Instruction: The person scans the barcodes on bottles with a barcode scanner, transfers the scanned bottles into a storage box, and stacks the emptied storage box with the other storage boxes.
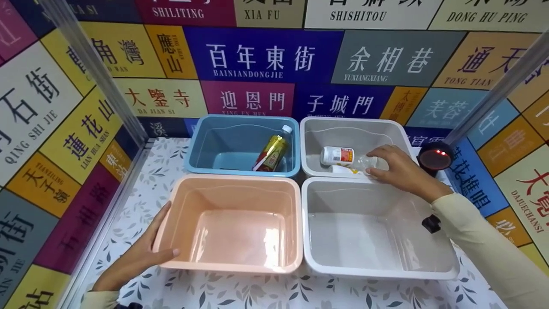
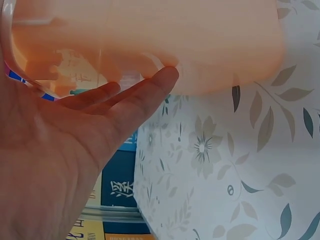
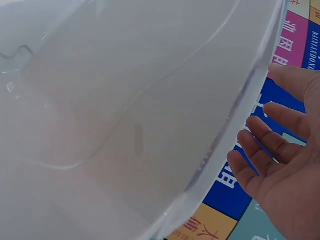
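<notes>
My left hand [image 1: 143, 251] rests against the left side of a peach plastic bin [image 1: 238, 267], thumb near the front rim. In the left wrist view its straight fingers [image 2: 145, 97] touch the bin's outer wall. Over the back light grey bin [image 1: 356, 125] my right hand [image 1: 396, 168] is spread, fingertips near a clear plastic bottle [image 1: 364, 163]. In the right wrist view the right fingers [image 3: 270, 135] are apart with nothing between them. Beside the clear bottle lie a white bottle with a red-orange label [image 1: 336, 155] and a partly hidden white and yellow item [image 1: 342, 169].
A blue bin [image 1: 240, 119] at back left holds a yellow and red drink bottle [image 1: 272, 152] with a white cap. A front light grey bin [image 1: 377, 272] stands beside the peach one. A black round device [image 1: 434, 156] glows red at the right. Sign-patterned walls surround the table.
</notes>
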The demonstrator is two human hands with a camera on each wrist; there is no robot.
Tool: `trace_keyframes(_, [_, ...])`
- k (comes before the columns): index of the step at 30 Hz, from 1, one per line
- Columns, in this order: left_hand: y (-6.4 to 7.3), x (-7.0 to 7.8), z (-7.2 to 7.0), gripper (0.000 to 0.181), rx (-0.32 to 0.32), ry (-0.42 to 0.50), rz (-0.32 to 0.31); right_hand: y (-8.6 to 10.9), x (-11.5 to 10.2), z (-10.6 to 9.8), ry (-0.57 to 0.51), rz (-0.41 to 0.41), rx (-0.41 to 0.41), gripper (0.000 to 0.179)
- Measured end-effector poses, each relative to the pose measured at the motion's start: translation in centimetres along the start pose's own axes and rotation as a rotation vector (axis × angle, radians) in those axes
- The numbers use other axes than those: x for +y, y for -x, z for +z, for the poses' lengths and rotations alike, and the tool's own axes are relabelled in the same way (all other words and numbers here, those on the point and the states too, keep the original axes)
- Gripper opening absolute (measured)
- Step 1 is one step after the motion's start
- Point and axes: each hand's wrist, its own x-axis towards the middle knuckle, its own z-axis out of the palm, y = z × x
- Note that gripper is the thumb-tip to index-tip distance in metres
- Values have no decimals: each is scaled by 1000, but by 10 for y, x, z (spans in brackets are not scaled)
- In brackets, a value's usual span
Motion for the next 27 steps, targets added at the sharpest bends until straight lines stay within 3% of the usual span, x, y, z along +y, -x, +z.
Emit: trace_keyframes(27, [4,4,1,103,4,-45,33,76,6,-19,-13,-41,159,44])
